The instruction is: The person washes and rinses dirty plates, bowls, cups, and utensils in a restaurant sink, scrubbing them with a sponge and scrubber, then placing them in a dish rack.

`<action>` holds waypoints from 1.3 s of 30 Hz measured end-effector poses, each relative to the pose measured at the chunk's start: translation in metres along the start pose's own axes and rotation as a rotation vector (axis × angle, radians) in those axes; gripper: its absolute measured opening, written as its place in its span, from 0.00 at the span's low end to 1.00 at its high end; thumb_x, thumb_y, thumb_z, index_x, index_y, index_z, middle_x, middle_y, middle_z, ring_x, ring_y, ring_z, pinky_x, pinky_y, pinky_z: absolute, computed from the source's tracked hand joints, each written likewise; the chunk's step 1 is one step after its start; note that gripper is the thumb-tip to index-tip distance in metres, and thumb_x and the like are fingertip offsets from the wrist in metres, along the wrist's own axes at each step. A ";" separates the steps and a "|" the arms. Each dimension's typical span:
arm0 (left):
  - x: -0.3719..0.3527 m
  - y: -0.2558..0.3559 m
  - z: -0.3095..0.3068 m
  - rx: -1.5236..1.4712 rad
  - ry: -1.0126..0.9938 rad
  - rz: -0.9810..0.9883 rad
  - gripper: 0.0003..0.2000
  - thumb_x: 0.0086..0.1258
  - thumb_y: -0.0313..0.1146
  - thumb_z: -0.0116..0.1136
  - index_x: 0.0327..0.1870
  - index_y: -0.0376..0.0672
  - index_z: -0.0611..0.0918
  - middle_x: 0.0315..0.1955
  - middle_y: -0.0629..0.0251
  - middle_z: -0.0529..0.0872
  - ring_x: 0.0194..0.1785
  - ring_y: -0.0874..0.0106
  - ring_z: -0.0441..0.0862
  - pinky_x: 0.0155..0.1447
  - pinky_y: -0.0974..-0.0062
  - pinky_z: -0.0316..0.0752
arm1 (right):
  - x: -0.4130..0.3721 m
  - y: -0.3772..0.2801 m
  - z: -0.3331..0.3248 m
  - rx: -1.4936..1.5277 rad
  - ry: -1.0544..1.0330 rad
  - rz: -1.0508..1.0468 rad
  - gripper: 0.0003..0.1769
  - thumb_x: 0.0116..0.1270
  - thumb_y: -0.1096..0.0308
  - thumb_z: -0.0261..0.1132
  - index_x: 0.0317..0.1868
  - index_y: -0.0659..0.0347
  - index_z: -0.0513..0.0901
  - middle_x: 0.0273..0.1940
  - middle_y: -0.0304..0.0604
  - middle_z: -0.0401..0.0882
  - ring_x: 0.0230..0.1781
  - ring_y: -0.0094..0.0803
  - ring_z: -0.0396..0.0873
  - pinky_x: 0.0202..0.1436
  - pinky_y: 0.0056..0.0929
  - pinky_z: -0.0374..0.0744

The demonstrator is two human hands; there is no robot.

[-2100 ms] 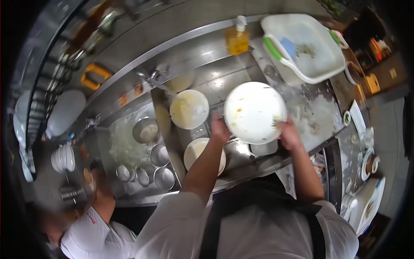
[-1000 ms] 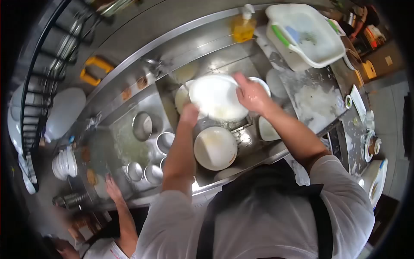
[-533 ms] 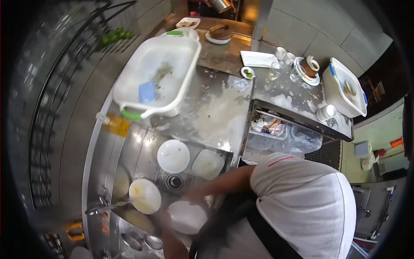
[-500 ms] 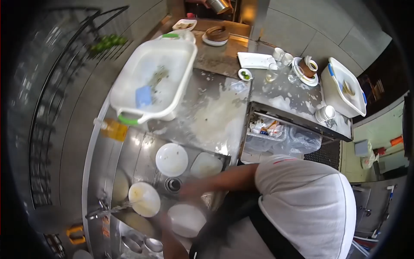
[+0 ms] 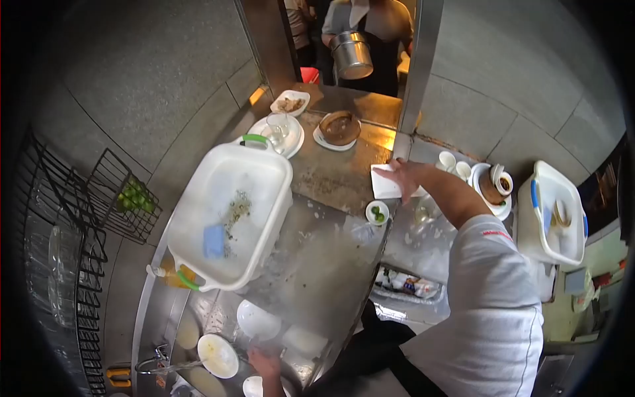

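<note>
My right hand [image 5: 400,176] reaches out over a white rectangular plate [image 5: 382,188], fingers spread and touching its top. Close by is a small white dish with green limes [image 5: 378,213]. My left hand [image 5: 264,362] hangs low over the sink, fingers loosely apart, with nothing visible in it. Around it lie a round white plate [image 5: 258,320], a paler dish [image 5: 305,340] and a white bowl with yellowish residue [image 5: 218,356]. Another white dish [image 5: 254,386] is partly hidden under my left forearm. Water runs from the faucet [image 5: 153,362] toward the bowl.
A big white tub [image 5: 272,218] holds a blue sponge [image 5: 213,241] and food scraps. Glasses, cups and a stacked brown pot [image 5: 493,185] stand at the right, beside another white tub [image 5: 549,231]. Beyond the counter, a person holds a metal pot [image 5: 352,55].
My right arm has gone from the sink out to the rectangular plate. My left hand stays over the sink. The view has tilted up, showing the person with the metal pot.
</note>
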State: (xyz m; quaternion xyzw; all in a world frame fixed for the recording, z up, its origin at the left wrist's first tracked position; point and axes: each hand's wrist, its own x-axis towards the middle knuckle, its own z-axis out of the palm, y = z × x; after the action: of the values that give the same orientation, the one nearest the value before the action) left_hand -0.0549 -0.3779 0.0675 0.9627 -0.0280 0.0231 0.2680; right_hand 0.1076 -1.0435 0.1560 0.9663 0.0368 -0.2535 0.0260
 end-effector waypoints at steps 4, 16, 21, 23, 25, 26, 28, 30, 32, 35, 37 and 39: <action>-0.002 -0.004 0.033 -0.265 0.105 -0.076 0.22 0.62 0.27 0.62 0.58 0.30 0.76 0.54 0.43 0.79 0.55 0.51 0.78 0.60 0.59 0.73 | -0.001 0.003 -0.006 0.111 0.157 -0.101 0.72 0.37 0.55 0.81 0.80 0.36 0.43 0.68 0.59 0.60 0.69 0.57 0.61 0.73 0.45 0.64; 0.039 0.153 0.041 -1.234 -0.353 0.110 0.31 0.74 0.38 0.53 0.74 0.40 0.59 0.69 0.53 0.68 0.72 0.58 0.66 0.72 0.55 0.64 | -0.092 -0.325 -0.071 0.432 0.630 -0.503 0.55 0.45 0.39 0.74 0.74 0.49 0.67 0.69 0.65 0.60 0.70 0.61 0.59 0.71 0.52 0.58; 0.024 0.116 -0.030 -1.977 -0.193 -0.649 0.24 0.75 0.47 0.47 0.64 0.41 0.72 0.57 0.59 0.77 0.60 0.57 0.75 0.65 0.57 0.70 | -0.078 -0.309 -0.085 0.530 0.724 -0.852 0.39 0.56 0.54 0.72 0.67 0.57 0.73 0.69 0.57 0.65 0.71 0.60 0.60 0.72 0.53 0.64; 0.010 0.064 -0.030 -1.933 -0.044 -0.606 0.24 0.74 0.47 0.49 0.65 0.41 0.72 0.58 0.59 0.77 0.61 0.58 0.74 0.66 0.55 0.69 | -0.085 -0.250 -0.140 0.282 1.143 -0.360 0.41 0.46 0.59 0.76 0.64 0.58 0.75 0.64 0.55 0.70 0.66 0.58 0.65 0.65 0.53 0.69; -0.002 0.002 -0.031 -1.988 0.029 -0.621 0.25 0.72 0.47 0.50 0.65 0.43 0.73 0.58 0.61 0.78 0.61 0.59 0.74 0.67 0.55 0.69 | -0.074 -0.197 -0.157 -0.009 1.325 0.117 0.48 0.48 0.58 0.77 0.71 0.51 0.67 0.66 0.54 0.68 0.70 0.55 0.62 0.70 0.59 0.63; -0.004 -0.040 -0.027 -1.953 0.076 -0.619 0.25 0.72 0.46 0.51 0.66 0.44 0.72 0.59 0.61 0.78 0.61 0.58 0.74 0.67 0.55 0.68 | -0.065 -0.167 -0.163 -0.053 1.123 0.108 0.45 0.48 0.58 0.77 0.69 0.51 0.70 0.66 0.53 0.68 0.71 0.55 0.61 0.71 0.59 0.62; -0.020 -0.078 -0.042 -1.864 0.210 -0.662 0.26 0.71 0.46 0.52 0.68 0.46 0.71 0.61 0.63 0.77 0.63 0.58 0.74 0.68 0.54 0.67 | -0.045 -0.137 -0.159 -0.107 0.804 0.009 0.36 0.49 0.58 0.76 0.61 0.51 0.77 0.62 0.52 0.73 0.69 0.53 0.64 0.71 0.57 0.62; -0.011 -0.092 -0.069 -1.833 0.257 -0.641 0.28 0.71 0.46 0.52 0.70 0.47 0.69 0.64 0.63 0.75 0.66 0.57 0.73 0.70 0.53 0.65 | -0.033 -0.135 -0.145 -0.108 0.684 -0.084 0.29 0.50 0.59 0.75 0.56 0.51 0.80 0.57 0.51 0.78 0.67 0.52 0.68 0.70 0.55 0.63; -0.006 -0.122 -0.078 -1.890 0.216 -0.548 0.30 0.72 0.47 0.52 0.73 0.46 0.66 0.67 0.61 0.73 0.69 0.55 0.70 0.73 0.52 0.62 | -0.027 -0.144 -0.124 0.040 0.561 -0.130 0.17 0.54 0.65 0.71 0.44 0.55 0.82 0.42 0.53 0.82 0.54 0.49 0.78 0.60 0.50 0.72; 0.006 -0.138 -0.104 -2.049 0.174 -0.535 0.30 0.75 0.48 0.49 0.74 0.43 0.62 0.69 0.55 0.71 0.71 0.52 0.68 0.75 0.49 0.61 | -0.012 -0.152 -0.081 0.096 0.712 -0.260 0.12 0.56 0.74 0.66 0.42 0.57 0.80 0.33 0.53 0.80 0.37 0.53 0.80 0.39 0.45 0.77; 0.012 -0.200 -0.083 -1.800 0.372 -0.578 0.30 0.74 0.50 0.53 0.70 0.41 0.69 0.66 0.57 0.74 0.68 0.57 0.72 0.75 0.55 0.62 | -0.022 -0.189 -0.066 0.264 0.701 -0.168 0.11 0.57 0.74 0.66 0.42 0.62 0.80 0.35 0.53 0.81 0.39 0.54 0.81 0.43 0.46 0.78; 0.028 -0.235 -0.082 -1.582 0.512 -0.775 0.24 0.73 0.48 0.56 0.65 0.46 0.75 0.59 0.64 0.78 0.61 0.63 0.75 0.67 0.61 0.68 | -0.008 -0.199 -0.036 0.331 0.670 -0.232 0.12 0.60 0.72 0.66 0.46 0.60 0.82 0.39 0.56 0.82 0.42 0.56 0.81 0.44 0.45 0.78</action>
State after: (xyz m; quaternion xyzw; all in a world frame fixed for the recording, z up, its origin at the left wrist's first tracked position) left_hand -0.0141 -0.1351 0.0185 0.4064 0.3494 0.1183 0.8360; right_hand 0.1017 -0.8433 0.1851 0.9761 0.1108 0.0725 -0.1726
